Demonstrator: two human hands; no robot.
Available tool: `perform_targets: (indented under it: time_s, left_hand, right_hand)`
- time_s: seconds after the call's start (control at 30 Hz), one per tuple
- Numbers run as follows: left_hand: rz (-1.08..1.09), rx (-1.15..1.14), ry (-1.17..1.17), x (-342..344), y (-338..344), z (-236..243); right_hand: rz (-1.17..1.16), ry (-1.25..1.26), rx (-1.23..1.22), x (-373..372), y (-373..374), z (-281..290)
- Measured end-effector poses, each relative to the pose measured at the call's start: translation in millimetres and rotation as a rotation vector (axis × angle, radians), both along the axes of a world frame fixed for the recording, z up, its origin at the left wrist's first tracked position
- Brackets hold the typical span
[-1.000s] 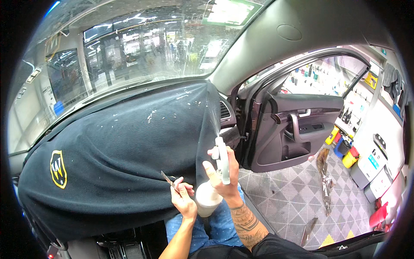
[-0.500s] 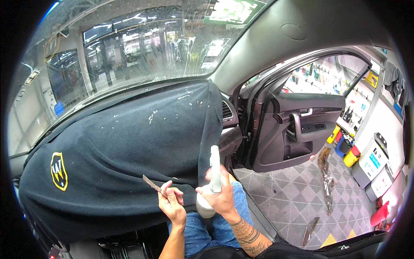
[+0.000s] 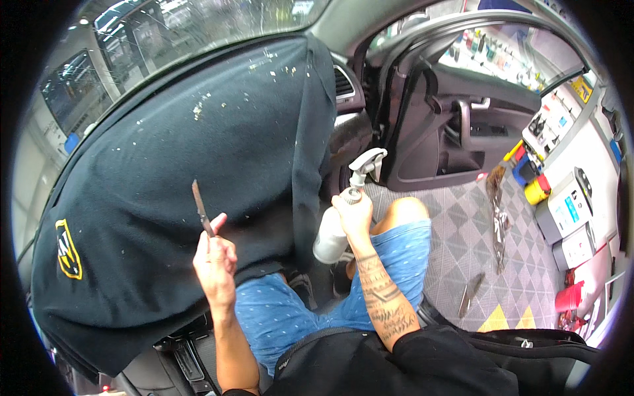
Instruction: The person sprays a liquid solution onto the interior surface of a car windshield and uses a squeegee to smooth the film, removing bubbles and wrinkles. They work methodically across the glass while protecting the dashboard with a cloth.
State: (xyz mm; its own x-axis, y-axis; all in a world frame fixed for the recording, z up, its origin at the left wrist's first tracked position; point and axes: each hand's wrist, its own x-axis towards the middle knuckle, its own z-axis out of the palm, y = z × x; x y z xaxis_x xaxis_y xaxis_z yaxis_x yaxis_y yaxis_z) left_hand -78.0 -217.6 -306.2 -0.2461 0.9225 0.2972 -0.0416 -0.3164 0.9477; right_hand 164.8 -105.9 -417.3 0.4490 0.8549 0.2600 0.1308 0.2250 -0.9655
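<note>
My left hand grips a thin metal blade, its tip pointing up over a black cloth draped across the dashboard. A yellow-edged emblem is on the cloth's left part, and pale flecks are scattered over its upper part. My right hand is wrapped round the neck of a whitish spray bottle, held upright and slightly tilted above my lap, right of the cloth. The trigger head stands above my fingers. My legs in blue shorts are below both hands.
An open car door is at the right, beside an air vent. Outside, a long crumpled strip lies on the tiled floor, near yellow and red containers. The windshield spans the top left.
Spray from the nozzle a second ago no longer shows. My hands have moved apart: the blade went left, the bottle right and higher. The view has tilted down, showing more of my legs.
</note>
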Motion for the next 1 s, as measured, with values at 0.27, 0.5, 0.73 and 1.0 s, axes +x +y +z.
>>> perform_targets:
  time_s: [0.27,0.5,0.73,1.0]
  left_hand:
    - [-0.061,-0.127,0.341,-30,-4,-1]
    - [-0.060,-0.269,0.298,-51,-1,10]
    - [-0.028,-0.090,0.651,-56,39,68]
    - [-0.127,0.108,0.932,-40,76,120]
  right_hand:
    - [-0.212,-0.202,-0.355,-12,61,-199]
    - [0.066,-0.199,-0.368,-32,67,-265]
    - [0.153,-0.475,-0.391,-9,69,-286]
    - [0.633,-0.835,-0.877,4,77,-220]
